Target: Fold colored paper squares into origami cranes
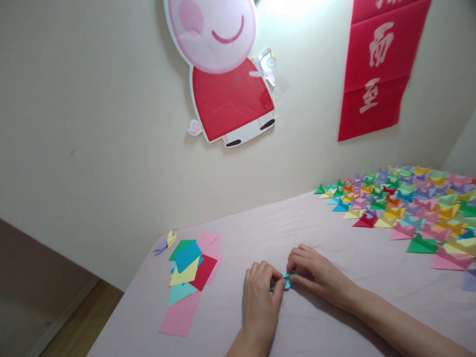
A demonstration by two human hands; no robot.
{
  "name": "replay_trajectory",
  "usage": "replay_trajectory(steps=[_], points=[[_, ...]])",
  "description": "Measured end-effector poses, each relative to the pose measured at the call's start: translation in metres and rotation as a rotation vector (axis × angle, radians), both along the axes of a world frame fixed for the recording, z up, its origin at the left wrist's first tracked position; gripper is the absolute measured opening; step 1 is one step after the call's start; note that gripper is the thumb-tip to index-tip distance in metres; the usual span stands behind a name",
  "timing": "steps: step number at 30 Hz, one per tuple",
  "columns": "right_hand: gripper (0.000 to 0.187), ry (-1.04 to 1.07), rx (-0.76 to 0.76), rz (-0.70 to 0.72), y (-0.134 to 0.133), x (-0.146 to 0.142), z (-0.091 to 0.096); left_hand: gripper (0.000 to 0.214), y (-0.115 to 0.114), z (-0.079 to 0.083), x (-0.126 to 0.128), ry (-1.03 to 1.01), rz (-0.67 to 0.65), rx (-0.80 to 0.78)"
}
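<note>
Coloured paper squares are lying on the pink tabletop, folded paper shapes are crowding its right, and a red banner and pig cutout are hanging behind.

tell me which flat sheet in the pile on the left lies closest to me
The long pink sheet: it juts out past the teal sheet at the pile's near end; the other sheets lie nearer the wall.

A table under pale pink cloth carries a loose pile of coloured squares near its left edge, with two small folds just beyond them at the far corner. Many folded pieces cover the far right. Near the front, a teal fold lies pinched between the left hand and right hand.
</note>
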State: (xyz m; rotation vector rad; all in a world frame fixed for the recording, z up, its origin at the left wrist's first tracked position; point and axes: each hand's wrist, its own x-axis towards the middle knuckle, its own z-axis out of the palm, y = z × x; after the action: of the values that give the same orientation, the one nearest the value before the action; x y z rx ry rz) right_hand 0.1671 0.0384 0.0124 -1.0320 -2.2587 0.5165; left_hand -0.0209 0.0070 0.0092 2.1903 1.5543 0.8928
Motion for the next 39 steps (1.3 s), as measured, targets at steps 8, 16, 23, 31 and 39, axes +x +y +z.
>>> replay_trajectory(steps=[8,16,23,31,39], points=[[0.02,-0.013,0.065,0.034,0.001,-0.003,0.0,0.014,0.0,0.004,-0.001,0.008,0.001,0.025],[0.021,0.279,-0.016,-0.183,0.005,-0.001,-0.006,0.016,0.005,0.007,-0.007,-0.136,0.097,0.057],[0.031,0.425,-0.225,-0.107,-0.005,-0.026,-0.009,0.012,0.004,0.001,-0.001,-0.372,0.034,0.123],[0.024,0.553,-0.202,-0.119,-0.005,-0.023,-0.007,0.008,0.004,-0.004,0.003,-0.369,0.057,-0.133],[0.028,0.647,-0.483,-0.119,-0.005,-0.025,-0.01,0.01,0.006,-0.004,0.001,-0.457,0.012,-0.227]])
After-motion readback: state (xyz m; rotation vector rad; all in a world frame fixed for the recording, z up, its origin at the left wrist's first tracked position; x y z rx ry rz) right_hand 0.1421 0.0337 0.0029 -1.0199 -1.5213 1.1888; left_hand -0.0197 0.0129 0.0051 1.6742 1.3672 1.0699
